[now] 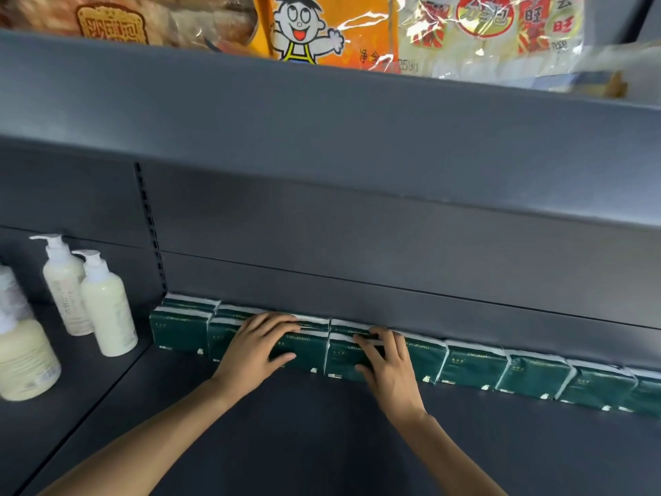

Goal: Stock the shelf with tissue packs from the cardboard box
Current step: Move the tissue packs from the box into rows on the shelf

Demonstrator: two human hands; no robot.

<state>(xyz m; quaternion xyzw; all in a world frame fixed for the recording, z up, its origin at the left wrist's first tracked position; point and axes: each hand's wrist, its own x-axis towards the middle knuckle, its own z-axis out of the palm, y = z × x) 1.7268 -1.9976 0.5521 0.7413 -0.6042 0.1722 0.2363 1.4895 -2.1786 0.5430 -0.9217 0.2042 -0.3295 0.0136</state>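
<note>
Both bare forearms reach in from the bottom edge toward the row of dark green plastic-wrapped tissue packs (pixel 472 366), which stands along the back wall of the dark grey metal shelf (pixel 286 424). I see my left hand (pixel 255 347) lying over a pack left of the row's middle, fingers straight on its top, thumb against its front. My right hand (pixel 388 363) lies over the next pack, fingers spread flat, thumb on the front face. Each hand hides the pack label beneath it. At its right end the row runs out of view. Left of the row stand cream pump bottles (pixel 103 306), blurred, one cut off. Above the row, snack bags (pixel 322 30) are cropped.
</note>
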